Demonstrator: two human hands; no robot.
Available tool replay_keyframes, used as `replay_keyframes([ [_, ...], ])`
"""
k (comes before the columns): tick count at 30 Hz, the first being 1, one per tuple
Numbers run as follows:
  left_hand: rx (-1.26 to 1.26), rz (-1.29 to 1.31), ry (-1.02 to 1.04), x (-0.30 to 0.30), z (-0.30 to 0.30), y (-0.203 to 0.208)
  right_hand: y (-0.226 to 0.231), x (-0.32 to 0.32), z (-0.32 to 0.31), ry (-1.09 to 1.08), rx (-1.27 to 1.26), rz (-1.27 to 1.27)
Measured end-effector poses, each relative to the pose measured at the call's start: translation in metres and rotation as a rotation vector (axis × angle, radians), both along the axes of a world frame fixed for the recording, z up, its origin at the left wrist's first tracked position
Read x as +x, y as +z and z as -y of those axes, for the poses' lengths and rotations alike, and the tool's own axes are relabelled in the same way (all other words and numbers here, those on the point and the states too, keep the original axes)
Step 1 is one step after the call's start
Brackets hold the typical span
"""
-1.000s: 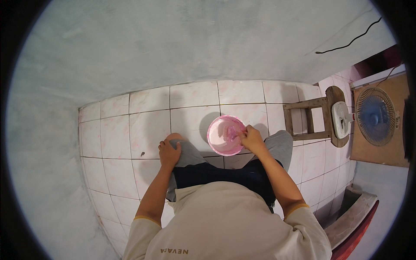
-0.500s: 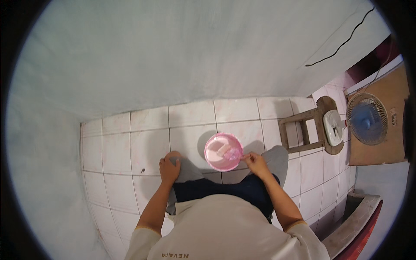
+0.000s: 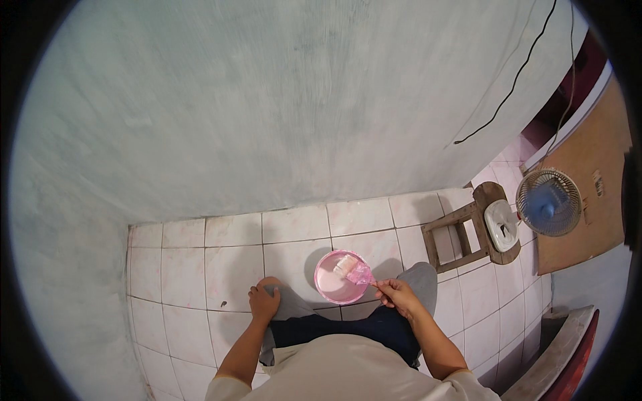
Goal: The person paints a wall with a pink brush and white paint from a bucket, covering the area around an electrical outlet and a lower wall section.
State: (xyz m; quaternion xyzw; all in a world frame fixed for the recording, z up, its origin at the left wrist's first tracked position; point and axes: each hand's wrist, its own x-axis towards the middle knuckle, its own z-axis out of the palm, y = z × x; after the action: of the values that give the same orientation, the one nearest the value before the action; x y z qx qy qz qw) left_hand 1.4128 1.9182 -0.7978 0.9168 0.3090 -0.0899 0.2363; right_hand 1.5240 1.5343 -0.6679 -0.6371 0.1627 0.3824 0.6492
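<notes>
A round pink bucket [image 3: 323, 292] stands on the tiled floor in front of me, holding pale pink paint. My right hand [image 3: 396, 295] pinches the handle end of a paintbrush [image 3: 360, 273] at the bucket's right side. The brush's pink part lies over the rim, and its pale, paint-coated bristles point left above the paint. My left hand [image 3: 264, 302] lies on my left knee with its fingers spread and nothing in it.
A streaky, pale blue-grey wall [image 3: 267, 120] rises ahead; a black cable [image 3: 511, 93] hangs on it. At the right, a wooden stool [image 3: 491, 194] lies near a fan [image 3: 548, 202], before a brown board [image 3: 588, 220]. A red-edged object [image 3: 568, 364] is at lower right.
My view has tilted up, so more wall shows and the bucket sits lower in the picture. The brush's bristles now show more plainly near the rim. My left hand stays on my knee.
</notes>
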Motion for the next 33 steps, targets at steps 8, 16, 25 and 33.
replay_keyframes([
  [8,0.006,0.008,-0.001,-0.001,0.001,0.000,0.035,0.037,-0.060,-0.232,0.307,0.221],
  [16,0.004,0.024,0.008,-0.003,-0.002,-0.006,0.113,0.144,-0.127,-0.359,0.388,0.407],
  [25,0.011,0.063,0.007,-0.003,-0.002,-0.009,0.229,0.210,-0.148,-0.309,0.347,0.606],
  [33,0.013,0.034,0.010,-0.007,-0.005,-0.007,0.346,0.179,-0.158,-0.350,0.387,0.909],
])
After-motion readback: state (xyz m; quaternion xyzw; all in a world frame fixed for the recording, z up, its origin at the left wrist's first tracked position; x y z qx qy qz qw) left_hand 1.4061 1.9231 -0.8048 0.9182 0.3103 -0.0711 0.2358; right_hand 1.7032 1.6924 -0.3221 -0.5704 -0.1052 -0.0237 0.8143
